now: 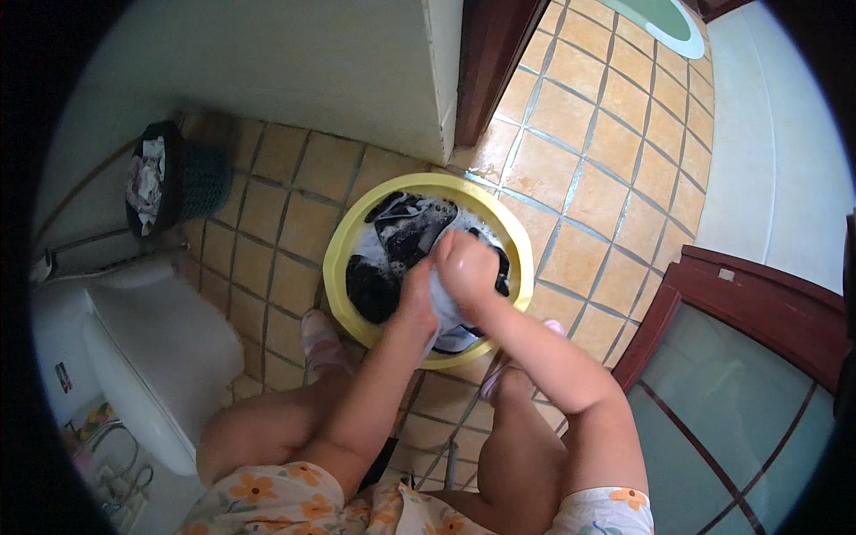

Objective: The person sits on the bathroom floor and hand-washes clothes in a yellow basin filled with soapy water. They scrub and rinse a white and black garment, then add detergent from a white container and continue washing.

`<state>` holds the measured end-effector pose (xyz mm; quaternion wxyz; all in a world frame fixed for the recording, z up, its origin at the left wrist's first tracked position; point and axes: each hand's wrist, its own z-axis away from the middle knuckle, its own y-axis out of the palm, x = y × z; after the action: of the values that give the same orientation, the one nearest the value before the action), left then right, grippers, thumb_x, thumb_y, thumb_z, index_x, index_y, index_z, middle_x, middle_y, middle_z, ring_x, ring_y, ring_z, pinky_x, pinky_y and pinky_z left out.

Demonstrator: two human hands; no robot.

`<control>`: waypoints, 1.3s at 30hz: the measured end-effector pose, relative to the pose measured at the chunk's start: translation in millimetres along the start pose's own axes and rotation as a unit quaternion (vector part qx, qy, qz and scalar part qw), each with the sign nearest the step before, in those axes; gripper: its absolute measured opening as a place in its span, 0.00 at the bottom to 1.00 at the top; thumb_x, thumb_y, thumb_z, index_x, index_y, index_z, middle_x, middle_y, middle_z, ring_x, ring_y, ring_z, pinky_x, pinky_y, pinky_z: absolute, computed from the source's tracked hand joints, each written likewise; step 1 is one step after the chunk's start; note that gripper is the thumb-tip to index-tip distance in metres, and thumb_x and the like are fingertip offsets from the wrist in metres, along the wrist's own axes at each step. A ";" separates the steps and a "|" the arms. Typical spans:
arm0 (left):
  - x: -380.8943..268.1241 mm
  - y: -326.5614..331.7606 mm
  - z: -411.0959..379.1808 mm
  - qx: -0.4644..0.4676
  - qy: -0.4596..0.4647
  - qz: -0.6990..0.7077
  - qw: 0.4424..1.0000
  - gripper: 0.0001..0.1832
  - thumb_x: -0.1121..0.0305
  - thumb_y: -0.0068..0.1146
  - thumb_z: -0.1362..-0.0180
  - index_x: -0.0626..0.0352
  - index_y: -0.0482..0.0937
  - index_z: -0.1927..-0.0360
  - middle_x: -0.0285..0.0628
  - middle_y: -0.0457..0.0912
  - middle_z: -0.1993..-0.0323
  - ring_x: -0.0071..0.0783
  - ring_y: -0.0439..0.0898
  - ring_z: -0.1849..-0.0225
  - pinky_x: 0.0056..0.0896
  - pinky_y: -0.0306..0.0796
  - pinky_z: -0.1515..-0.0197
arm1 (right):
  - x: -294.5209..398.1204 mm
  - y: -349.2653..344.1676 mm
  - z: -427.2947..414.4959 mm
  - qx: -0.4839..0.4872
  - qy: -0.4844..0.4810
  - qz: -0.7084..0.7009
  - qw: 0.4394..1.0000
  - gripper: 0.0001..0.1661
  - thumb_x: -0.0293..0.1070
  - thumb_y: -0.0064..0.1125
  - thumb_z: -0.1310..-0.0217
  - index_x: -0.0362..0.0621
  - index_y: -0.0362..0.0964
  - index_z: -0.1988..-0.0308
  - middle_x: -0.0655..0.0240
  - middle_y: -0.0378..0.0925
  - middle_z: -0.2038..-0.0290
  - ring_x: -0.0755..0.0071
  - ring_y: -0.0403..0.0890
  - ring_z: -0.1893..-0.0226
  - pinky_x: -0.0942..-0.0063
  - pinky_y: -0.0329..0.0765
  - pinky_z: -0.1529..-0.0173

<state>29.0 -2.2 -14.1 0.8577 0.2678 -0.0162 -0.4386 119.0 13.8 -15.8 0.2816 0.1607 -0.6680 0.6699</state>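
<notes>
A yellow plastic basin (340, 294) sits on the tiled floor in front of me, between my feet. Dark wet clothes (414, 234) lie in it amid white suds. My left hand (420, 287) and my right hand (468, 271) are pressed together above the basin's middle, both gripping a bunched whitish wet cloth (441, 301). Part of that cloth hangs down between my wrists toward the near rim. My fingers are mostly hidden by the backs of my hands. A pale piece of fabric (458, 340) shows in the basin near its front edge.
Left of the basin stands a dark waste basket (200, 182) holding crumpled paper. A white toilet (147, 361) is at lower left. A wall corner (443, 150) and door frame (485, 73) rise just beyond the basin. A door with frosted glass (709, 374) stands to the right.
</notes>
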 end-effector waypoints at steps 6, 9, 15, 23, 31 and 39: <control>4.0 9.5 2.4 -0.006 -0.001 -0.031 1.000 0.21 0.49 0.50 0.36 0.56 0.79 0.54 0.41 0.83 0.57 0.36 0.82 0.58 0.38 0.75 0.52 | -13.6 5.2 0.1 0.036 0.010 0.059 0.998 0.23 0.43 0.47 0.35 0.42 0.73 0.80 0.52 0.77 0.80 0.47 0.79 0.81 0.54 0.76 0.74; -10.9 -4.2 -3.2 0.022 -0.036 0.004 0.999 0.24 0.46 0.48 0.35 0.57 0.79 0.53 0.41 0.83 0.57 0.37 0.81 0.56 0.39 0.74 0.51 | 13.0 -13.6 13.0 -0.030 -0.085 0.065 0.994 0.20 0.39 0.50 0.37 0.43 0.71 0.82 0.54 0.77 0.80 0.49 0.80 0.79 0.56 0.75 0.76; -0.8 4.9 -0.9 -0.008 0.017 -0.017 1.000 0.25 0.45 0.48 0.35 0.58 0.79 0.55 0.41 0.83 0.64 0.37 0.81 0.61 0.39 0.74 0.53 | 3.3 -2.2 -5.7 -0.027 0.031 0.019 0.999 0.22 0.38 0.48 0.36 0.45 0.72 0.83 0.54 0.75 0.83 0.49 0.78 0.82 0.57 0.75 0.75; -0.2 11.1 4.6 -0.013 0.021 -0.021 0.999 0.23 0.46 0.49 0.36 0.55 0.79 0.54 0.40 0.83 0.61 0.34 0.81 0.61 0.37 0.75 0.55 | -4.0 0.1 -8.6 0.023 0.038 0.056 0.997 0.23 0.39 0.45 0.34 0.44 0.76 0.80 0.55 0.77 0.82 0.51 0.80 0.81 0.56 0.77 0.74; -10.7 18.1 8.4 0.009 0.007 0.003 1.000 0.26 0.41 0.50 0.38 0.53 0.80 0.52 0.38 0.83 0.61 0.31 0.82 0.61 0.34 0.75 0.55 | 16.6 -6.7 -6.1 0.021 0.031 0.017 0.999 0.24 0.45 0.49 0.36 0.43 0.73 0.81 0.56 0.74 0.84 0.47 0.78 0.82 0.51 0.74 0.74; -5.9 19.7 13.8 0.008 0.042 -0.023 0.999 0.28 0.40 0.47 0.37 0.53 0.80 0.50 0.38 0.83 0.57 0.32 0.81 0.56 0.34 0.75 0.53 | 16.7 -12.5 -2.2 0.023 0.031 0.034 0.999 0.24 0.44 0.48 0.35 0.45 0.73 0.81 0.55 0.76 0.83 0.47 0.79 0.80 0.51 0.76 0.73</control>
<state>36.4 5.4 8.2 0.8450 0.2936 0.0225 -0.4464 113.5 18.1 4.0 0.2757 0.1234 -0.6486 0.6986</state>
